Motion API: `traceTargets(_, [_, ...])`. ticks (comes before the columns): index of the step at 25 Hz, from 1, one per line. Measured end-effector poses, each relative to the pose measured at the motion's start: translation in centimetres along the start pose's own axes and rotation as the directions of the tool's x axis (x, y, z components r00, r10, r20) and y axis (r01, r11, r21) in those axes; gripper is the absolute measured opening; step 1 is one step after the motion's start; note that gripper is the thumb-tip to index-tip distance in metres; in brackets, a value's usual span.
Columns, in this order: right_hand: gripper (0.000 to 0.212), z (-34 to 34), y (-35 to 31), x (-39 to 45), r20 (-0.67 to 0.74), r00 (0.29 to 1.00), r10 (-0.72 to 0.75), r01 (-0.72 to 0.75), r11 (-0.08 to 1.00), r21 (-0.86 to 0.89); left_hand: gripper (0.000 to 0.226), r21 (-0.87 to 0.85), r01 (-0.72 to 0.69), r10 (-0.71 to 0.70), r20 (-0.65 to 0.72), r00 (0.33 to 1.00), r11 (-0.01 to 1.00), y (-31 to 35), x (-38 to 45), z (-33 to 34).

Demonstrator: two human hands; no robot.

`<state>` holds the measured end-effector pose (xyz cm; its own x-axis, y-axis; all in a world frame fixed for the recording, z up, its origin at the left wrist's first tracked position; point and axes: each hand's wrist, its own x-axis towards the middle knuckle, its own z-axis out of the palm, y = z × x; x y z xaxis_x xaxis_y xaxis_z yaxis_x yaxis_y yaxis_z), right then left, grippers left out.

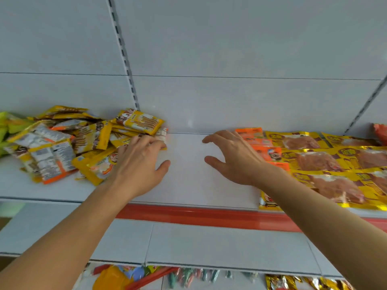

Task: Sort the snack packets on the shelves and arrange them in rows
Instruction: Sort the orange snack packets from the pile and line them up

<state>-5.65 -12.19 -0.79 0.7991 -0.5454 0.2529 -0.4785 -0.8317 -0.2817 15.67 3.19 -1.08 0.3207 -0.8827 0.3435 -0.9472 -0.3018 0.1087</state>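
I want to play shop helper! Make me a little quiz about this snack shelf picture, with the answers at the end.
1. True or false: the left hand rests on the jumbled pile of small yellow packets.
2. Which packets lie flat in neat rows? A) the green ones B) the large yellow meat-snack packets C) none
3. Fill in: the strip along the front edge of the shelf is coloured ____.

Key
1. True: its fingers touch the pile's right edge.
2. B: they lie to the right of the right hand, which is open and holds nothing.
3. Red: the red strip.
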Motion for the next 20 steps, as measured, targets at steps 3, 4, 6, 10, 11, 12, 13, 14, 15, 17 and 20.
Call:
traceTargets(3, [0.043, 2.2, -4.8, 2.8, 0.04, 0.998, -0.054, 0.05, 0.996, 0.078, 0.04, -0.001, 0.089, -0.089, 0.002, 0.996, 0.996, -4.6, -1.2, -1.7])
traceTargets(4, [0.042, 3.1, -6.6, 3.8, 0.056, 0.996, -0.068, 0.062, 0.993, 0.1, 0.039, -0.003, 0.101, -0.101, 0.005, 0.995, 0.995, -6.2, -1.7, -2.1])
traceTargets(6, [0.04, 4.9, -10.2, 5.5, 0.1, 0.993, -0.06, 0.043, 0.985, 0.165, 0.039, -0.02, 0.111, -0.111, 0.002, 0.994, 0.994, -9.2, -2.6, -2.8])
traceTargets(10, [0.044, 8.1, -15.4, 8.1, 0.194, 0.979, 0.063, -0.115, 0.956, 0.269, 0.034, -0.105, 0.119, -0.121, -0.013, 0.993, 0.987, -13.0, -3.1, -3.2])
traceTargets(11, [0.042, 8.7, -16.2, 8.4, 0.197, 0.977, 0.08, -0.135, 0.949, 0.286, 0.034, -0.131, 0.105, -0.106, -0.006, 0.994, 0.986, -13.6, -3.1, -3.1])
traceTargets(12, [0.04, 9.2, -16.7, 8.6, 0.198, 0.975, 0.1, -0.161, 0.934, 0.319, 0.034, -0.165, 0.086, -0.086, 0.01, 0.996, 0.983, -14.2, -3.1, -2.9])
traceTargets(13, [0.039, 9.4, -16.7, 8.6, 0.206, 0.97, 0.126, -0.197, 0.906, 0.373, 0.035, -0.213, 0.071, -0.064, 0.039, 0.997, 0.974, -14.5, -3.2, -2.8])
traceTargets(14, [0.039, 9.3, -16.6, 8.5, 0.227, 0.961, 0.157, -0.245, 0.864, 0.44, 0.035, -0.275, 0.063, -0.044, 0.077, 0.996, 0.959, -14.7, -3.2, -2.8])
traceTargets(15, [0.039, 8.9, -16.3, 8.4, 0.255, 0.949, 0.185, -0.295, 0.809, 0.509, 0.035, -0.343, 0.061, -0.023, 0.114, 0.993, 0.937, -14.9, -3.2, -3.0])
traceTargets(17, [0.038, 7.7, -15.5, 8.0, 0.299, 0.931, 0.211, -0.359, 0.68, 0.639, 0.033, -0.453, 0.051, 0.017, 0.144, 0.989, 0.89, -15.0, -2.8, -3.4])
traceTargets(20, [0.038, 5.0, -14.4, 7.6, 0.28, 0.931, 0.233, -0.363, 0.546, 0.755, 0.03, -0.582, 0.018, 0.048, 0.098, 0.994, 0.813, -14.7, -1.4, -3.7])
